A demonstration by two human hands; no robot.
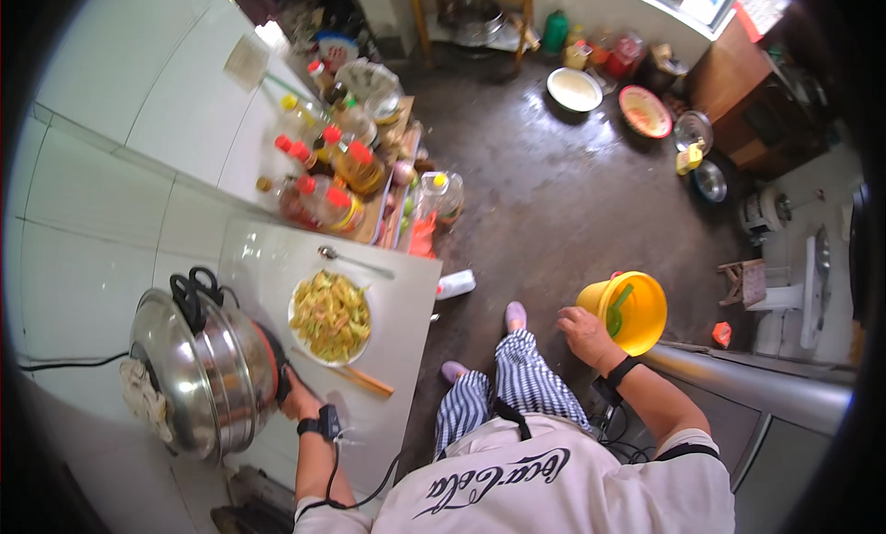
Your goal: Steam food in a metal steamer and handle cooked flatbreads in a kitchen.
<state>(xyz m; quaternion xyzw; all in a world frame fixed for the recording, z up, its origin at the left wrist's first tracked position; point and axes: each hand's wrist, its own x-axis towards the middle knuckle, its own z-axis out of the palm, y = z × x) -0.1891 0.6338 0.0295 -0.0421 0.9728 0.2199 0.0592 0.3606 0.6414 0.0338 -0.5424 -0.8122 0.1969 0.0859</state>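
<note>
My left hand [300,397] is at the black base of an electric steamer pot [239,375], its fingers partly hidden by the base. The pot is stacked in steel tiers under a domed metal lid [163,368], and a pale cloth [144,399] lies at the lid's knob. Beside the pot stands a white plate of chopped, cooked food [331,317]. Wooden chopsticks [367,379] and a metal spoon [353,260] rest near it on the counter [387,312]. My right hand [587,334] hangs loosely curled and holds nothing, in front of a yellow bucket [647,305] containing a green ladle [616,312].
Seasoning bottles [339,167] crowd the counter's far end, beside onions [403,174]. A large plastic jug [443,193] and a white bottle [457,283] are on the floor. Basins [574,89] sit by the far wall. A silver cylindrical edge [747,373] runs at my right.
</note>
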